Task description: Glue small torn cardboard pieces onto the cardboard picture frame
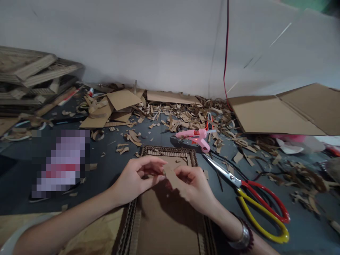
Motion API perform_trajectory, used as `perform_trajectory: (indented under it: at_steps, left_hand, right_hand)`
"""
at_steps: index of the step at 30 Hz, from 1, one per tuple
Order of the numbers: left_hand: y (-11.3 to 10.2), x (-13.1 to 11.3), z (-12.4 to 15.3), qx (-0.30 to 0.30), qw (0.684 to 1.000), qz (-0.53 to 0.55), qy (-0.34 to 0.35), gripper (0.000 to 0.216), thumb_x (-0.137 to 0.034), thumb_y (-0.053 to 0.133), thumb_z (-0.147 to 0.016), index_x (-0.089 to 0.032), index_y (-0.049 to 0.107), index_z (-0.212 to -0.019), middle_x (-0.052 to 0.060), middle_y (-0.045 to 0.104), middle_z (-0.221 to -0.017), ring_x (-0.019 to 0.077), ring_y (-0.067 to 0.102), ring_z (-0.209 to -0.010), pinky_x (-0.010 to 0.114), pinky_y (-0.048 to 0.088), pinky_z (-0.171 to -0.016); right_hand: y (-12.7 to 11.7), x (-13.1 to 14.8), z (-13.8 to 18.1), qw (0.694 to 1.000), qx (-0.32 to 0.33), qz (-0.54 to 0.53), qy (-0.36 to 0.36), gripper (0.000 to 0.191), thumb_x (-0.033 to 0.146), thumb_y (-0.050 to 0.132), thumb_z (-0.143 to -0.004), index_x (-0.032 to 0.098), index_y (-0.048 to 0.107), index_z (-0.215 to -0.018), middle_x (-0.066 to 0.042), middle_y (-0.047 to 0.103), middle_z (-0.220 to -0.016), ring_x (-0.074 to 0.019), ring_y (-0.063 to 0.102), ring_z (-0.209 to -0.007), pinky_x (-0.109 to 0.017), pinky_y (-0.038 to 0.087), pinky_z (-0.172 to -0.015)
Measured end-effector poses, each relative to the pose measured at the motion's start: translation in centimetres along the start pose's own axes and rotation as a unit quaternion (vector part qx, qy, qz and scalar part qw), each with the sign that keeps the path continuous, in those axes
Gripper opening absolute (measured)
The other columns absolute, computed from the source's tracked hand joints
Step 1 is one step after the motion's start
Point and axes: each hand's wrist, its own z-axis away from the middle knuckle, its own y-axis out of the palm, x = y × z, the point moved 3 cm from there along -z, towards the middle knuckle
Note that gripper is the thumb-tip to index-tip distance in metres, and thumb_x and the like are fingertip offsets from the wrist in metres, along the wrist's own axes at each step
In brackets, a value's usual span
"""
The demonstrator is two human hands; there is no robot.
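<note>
A torn piece of brown cardboard (174, 179) is pinched in my right hand (198, 189), above a flat cardboard panel. My left hand (140, 175) is at the piece's left end, thumb and fingertips closed together; whether they grip its edge or a small scrap is too fine to make out. Under both hands lies the cardboard panel (164, 226), its raised border built of stacked corrugated strips. Small cardboard bits rest on its far end. Just beyond it on the right is a pink glue gun (195, 136), with scissors (239, 187) with red and yellow handles nearer me.
Cardboard scraps (159, 113) litter the back of the dark table. A large cardboard sheet (278, 113) leans at the right, and stacked corrugated frames (32, 78) stand at the left. A pixelated object (62, 159) lies left of my arm. A red cord (226, 53) hangs down the wall.
</note>
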Motion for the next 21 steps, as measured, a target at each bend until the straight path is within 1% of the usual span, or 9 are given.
perform_trajectory:
  at_steps: [4,5,7,8,10,13,16,18,21]
  left_hand:
    - [-0.1,0.1,-0.1,0.001,0.999,0.045,-0.024,0.028,-0.008,0.065,-0.061,-0.017,0.064,-0.087,0.0,0.068,-0.075,0.0095,0.062,-0.066,0.016,0.051,-0.064]
    - [-0.2,0.1,-0.1,-0.003,0.997,0.062,-0.034,0.029,-0.008,0.066,-0.06,-0.017,0.064,-0.087,0.0,0.067,-0.075,0.0097,0.062,-0.066,0.016,0.051,-0.064]
    - [-0.3,0.2,-0.2,-0.011,0.994,0.091,-0.058,0.031,-0.007,0.068,-0.059,-0.017,0.063,-0.087,0.0,0.067,-0.076,0.01,0.062,-0.065,0.018,0.051,-0.064]
    - [-0.3,0.3,-0.3,-0.015,0.992,0.104,-0.07,0.032,-0.007,0.068,-0.058,-0.016,0.063,-0.087,0.0,0.067,-0.075,0.01,0.062,-0.065,0.018,0.051,-0.063]
    - [-0.3,0.4,-0.5,-0.02,0.987,0.128,-0.096,0.033,-0.006,0.07,-0.057,-0.015,0.063,-0.087,-0.001,0.067,-0.073,0.0097,0.061,-0.063,0.018,0.05,-0.061]
    - [-0.1,0.4,-0.5,-0.025,0.975,0.169,-0.142,0.033,-0.006,0.071,-0.054,-0.014,0.062,-0.085,-0.002,0.066,-0.066,0.0091,0.06,-0.059,0.018,0.048,-0.058]
    - [0.1,0.1,-0.4,-0.033,0.962,0.205,-0.179,0.033,-0.005,0.073,-0.051,-0.013,0.062,-0.081,-0.004,0.064,-0.057,0.0076,0.057,-0.051,0.017,0.046,-0.053]
    - [0.3,-0.1,-0.4,-0.034,0.955,0.223,-0.193,0.033,-0.004,0.073,-0.05,-0.013,0.062,-0.08,-0.005,0.063,-0.054,0.0069,0.055,-0.049,0.016,0.044,-0.051]
    - [0.4,-0.2,-0.5,-0.023,0.949,0.241,-0.204,0.031,-0.004,0.072,-0.05,-0.013,0.063,-0.078,-0.005,0.062,-0.052,0.0065,0.055,-0.049,0.014,0.042,-0.048]
  right_hand:
    - [0.1,-0.2,-0.2,1.0,0.004,-0.006,-0.014,0.015,0.027,0.057,-0.075,0.017,0.062,-0.065,0.001,0.063,-0.055,-0.0101,0.058,-0.048,-0.018,0.046,-0.045]
    - [0.1,-0.2,-0.2,0.999,-0.004,0.007,-0.036,0.013,0.025,0.057,-0.075,0.017,0.063,-0.067,0.0,0.065,-0.057,-0.0105,0.059,-0.05,-0.019,0.047,-0.047]
    - [-0.2,0.2,-0.1,0.991,-0.033,0.059,-0.114,0.007,0.021,0.058,-0.075,0.018,0.063,-0.073,-0.001,0.067,-0.065,-0.0115,0.062,-0.056,-0.02,0.05,-0.053]
    - [-0.3,0.5,0.0,0.981,-0.049,0.093,-0.166,0.005,0.019,0.058,-0.075,0.018,0.063,-0.076,-0.002,0.068,-0.069,-0.0119,0.062,-0.059,-0.021,0.051,-0.056]
    - [-0.5,1.0,0.3,0.949,-0.075,0.152,-0.267,0.008,0.013,0.057,-0.077,0.018,0.063,-0.08,-0.002,0.068,-0.073,-0.0124,0.063,-0.065,-0.023,0.052,-0.061]
    - [-0.5,1.3,0.5,0.906,-0.069,0.193,-0.371,0.013,0.008,0.053,-0.08,0.017,0.061,-0.082,-0.003,0.066,-0.075,-0.0123,0.061,-0.071,-0.023,0.052,-0.065]
    - [-0.5,1.1,0.6,0.878,-0.034,0.219,-0.424,0.016,0.005,0.053,-0.08,0.016,0.059,-0.09,-0.005,0.065,-0.083,-0.0127,0.06,-0.079,-0.025,0.052,-0.073]
    - [-0.5,0.9,0.6,0.863,-0.02,0.241,-0.443,0.019,0.005,0.053,-0.081,0.015,0.058,-0.095,-0.006,0.065,-0.087,-0.0138,0.058,-0.084,-0.028,0.052,-0.079]
    - [-0.5,0.9,0.7,0.848,-0.009,0.264,-0.461,0.021,0.003,0.051,-0.082,0.013,0.056,-0.099,-0.007,0.064,-0.089,-0.0148,0.057,-0.088,-0.029,0.051,-0.081]
